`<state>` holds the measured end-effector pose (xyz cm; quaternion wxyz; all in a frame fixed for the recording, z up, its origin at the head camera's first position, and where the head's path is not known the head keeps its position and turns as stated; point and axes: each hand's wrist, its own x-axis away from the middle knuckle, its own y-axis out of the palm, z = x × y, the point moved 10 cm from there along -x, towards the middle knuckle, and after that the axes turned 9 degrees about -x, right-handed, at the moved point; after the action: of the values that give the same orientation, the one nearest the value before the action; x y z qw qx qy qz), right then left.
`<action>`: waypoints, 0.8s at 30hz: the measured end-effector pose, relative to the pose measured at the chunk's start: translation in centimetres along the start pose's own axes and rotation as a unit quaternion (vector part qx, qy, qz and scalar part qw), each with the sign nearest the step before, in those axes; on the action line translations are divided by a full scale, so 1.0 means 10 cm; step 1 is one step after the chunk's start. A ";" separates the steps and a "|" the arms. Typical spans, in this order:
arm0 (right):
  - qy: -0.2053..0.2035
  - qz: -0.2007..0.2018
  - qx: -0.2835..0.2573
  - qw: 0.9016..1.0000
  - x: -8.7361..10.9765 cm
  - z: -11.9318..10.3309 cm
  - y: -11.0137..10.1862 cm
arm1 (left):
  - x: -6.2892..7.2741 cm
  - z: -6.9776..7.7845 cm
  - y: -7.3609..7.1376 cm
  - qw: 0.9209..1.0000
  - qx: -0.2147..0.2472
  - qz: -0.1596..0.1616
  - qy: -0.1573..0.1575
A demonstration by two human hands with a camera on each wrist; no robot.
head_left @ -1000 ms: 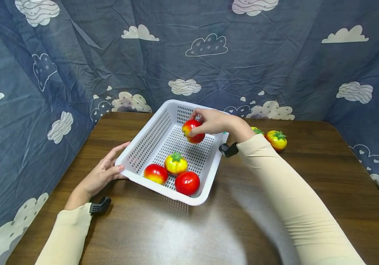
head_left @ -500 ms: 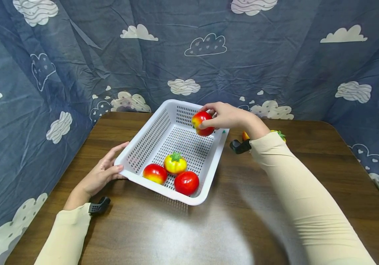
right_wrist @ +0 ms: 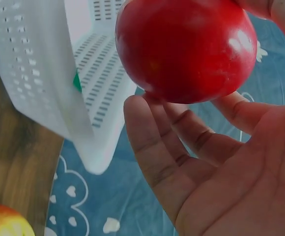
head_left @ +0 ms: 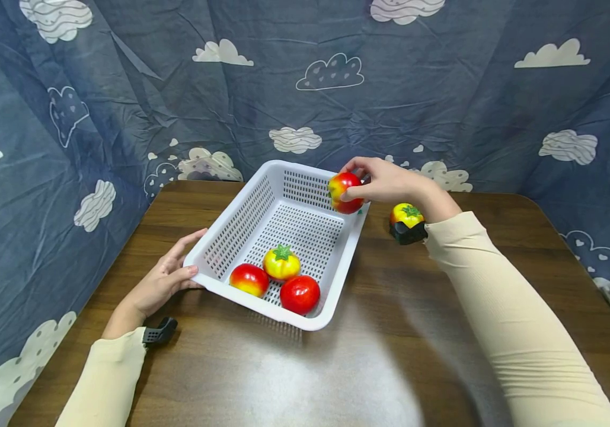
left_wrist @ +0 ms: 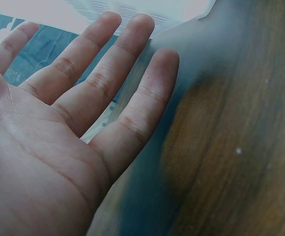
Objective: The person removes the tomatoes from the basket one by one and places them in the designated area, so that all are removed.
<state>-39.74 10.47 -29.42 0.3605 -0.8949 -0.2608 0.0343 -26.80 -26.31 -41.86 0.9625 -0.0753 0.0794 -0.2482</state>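
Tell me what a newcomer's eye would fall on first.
Likely the red-and-yellow fruit held by the right hand, near the far right corner of the white basket. Then the yellow, green-topped fruit in the basket's near end, and the cloud-patterned blue cloth behind the table.

The basket (head_left: 305,231) is white, the held fruit (head_left: 343,184) red and yellow, the surface (head_left: 390,302) wood-grained brown; past its far edge, blue cloth (head_left: 433,118) carries white clouds.

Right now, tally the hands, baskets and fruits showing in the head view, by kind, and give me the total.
White, rectangular, perforated plastic basket: 1
Shiny, round red, yellow or red-and-yellow fruits: 5
Bare left hand and bare right hand: 2
Total showing: 8
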 end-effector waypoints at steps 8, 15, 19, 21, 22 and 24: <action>0.030 0.026 -0.040 0.998 0.17 0.15 -0.16 | 0.00 0.01 0.01 1.000 0.003 0.000 0.002; 0.040 0.039 -0.058 0.997 0.28 0.26 -0.27 | 0.00 0.00 0.00 1.000 0.005 -0.003 0.004; 0.051 0.046 -0.063 0.996 0.33 0.35 -0.34 | 0.00 0.00 0.00 1.000 0.002 -0.003 0.003; 0.050 0.052 -0.059 0.996 0.35 0.38 -0.38 | 0.00 0.00 0.00 1.000 0.001 -0.002 0.001; 0.050 0.054 -0.057 0.996 0.36 0.40 -0.40 | 0.00 0.01 0.00 1.000 0.000 -0.002 0.001; 0.051 0.056 -0.054 0.996 0.38 0.41 -0.43 | 0.00 0.01 0.00 1.000 0.001 -0.001 0.000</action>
<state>-39.45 17.54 -29.13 0.3218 -0.9268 -0.1933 -0.0055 -26.79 -26.35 -41.78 0.9622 -0.0747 0.0792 -0.2495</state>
